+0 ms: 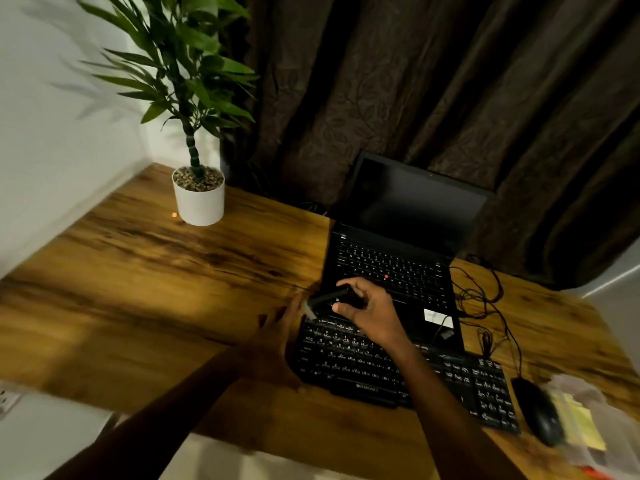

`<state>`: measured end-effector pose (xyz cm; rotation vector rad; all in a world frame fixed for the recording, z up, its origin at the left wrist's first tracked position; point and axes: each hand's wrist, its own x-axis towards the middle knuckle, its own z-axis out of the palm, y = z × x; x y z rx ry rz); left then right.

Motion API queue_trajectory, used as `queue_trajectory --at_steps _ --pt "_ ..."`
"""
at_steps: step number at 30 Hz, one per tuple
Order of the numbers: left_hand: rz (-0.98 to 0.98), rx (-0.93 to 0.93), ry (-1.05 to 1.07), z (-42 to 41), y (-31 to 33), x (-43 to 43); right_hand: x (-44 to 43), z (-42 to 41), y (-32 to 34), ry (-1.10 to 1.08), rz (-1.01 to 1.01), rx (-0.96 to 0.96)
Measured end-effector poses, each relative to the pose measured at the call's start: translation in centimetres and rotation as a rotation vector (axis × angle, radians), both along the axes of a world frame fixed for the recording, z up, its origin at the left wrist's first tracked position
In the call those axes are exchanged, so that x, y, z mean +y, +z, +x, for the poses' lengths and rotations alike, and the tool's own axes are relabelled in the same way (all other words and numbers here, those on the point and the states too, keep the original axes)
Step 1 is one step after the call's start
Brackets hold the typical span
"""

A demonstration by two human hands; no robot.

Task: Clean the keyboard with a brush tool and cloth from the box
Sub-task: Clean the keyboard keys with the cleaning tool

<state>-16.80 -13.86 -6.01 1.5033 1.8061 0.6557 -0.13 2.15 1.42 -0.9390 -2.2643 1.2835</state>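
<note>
A black external keyboard (pixel 398 368) lies on the wooden desk (pixel 156 271) in front of an open laptop. My right hand (pixel 367 306) grips a dark brush tool (pixel 325 299) over the keyboard's far left corner, its pale bristles pointing down at the top row of keys. My left hand (pixel 277 344) rests flat against the keyboard's left edge, fingers spread on the desk. At the desk's right edge sits a clear plastic box (pixel 588 420) with a yellow cloth (pixel 581 424) inside.
The open black laptop (pixel 398 258) has a dark screen. A black mouse (pixel 536 410) lies right of the keyboard, with tangled cables (pixel 485 299) behind it. A potted plant in a white pot (pixel 199 199) stands at the back left. Dark curtains hang behind.
</note>
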Motion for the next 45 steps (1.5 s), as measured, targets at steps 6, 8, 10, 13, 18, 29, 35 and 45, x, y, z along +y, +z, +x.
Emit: queue_trajectory --at_steps 6,8,10,13,18,29,35,45 --pt "0.019 0.028 0.027 0.1 0.2 0.1 0.4 0.2 1.3 0.056 0.113 -0.133" --pt "0.034 0.012 0.036 0.0 -0.1 0.1 0.5 0.1 1.6 0.089 0.158 -0.185" --pt "0.052 -0.003 0.044 -0.1 -0.4 0.2 0.3 -0.3 2.0 0.127 0.211 -0.238" --pt "0.035 -0.005 0.056 0.0 -0.1 0.0 -0.6 -1.2 2.3 0.169 0.254 -0.246" --pt "0.036 -0.001 0.051 -0.1 -0.3 0.1 -0.5 -1.1 2.3 0.161 0.294 -0.256" --pt "0.049 -0.011 0.038 -0.3 -0.4 0.0 -0.4 -0.8 2.4 0.19 0.306 -0.231" --pt "0.053 0.01 0.042 0.2 0.0 0.2 1.0 0.7 2.5 0.174 0.428 -0.405" --pt "0.051 0.051 0.046 0.3 0.3 0.0 0.1 -0.1 2.2 0.19 0.288 -0.313"
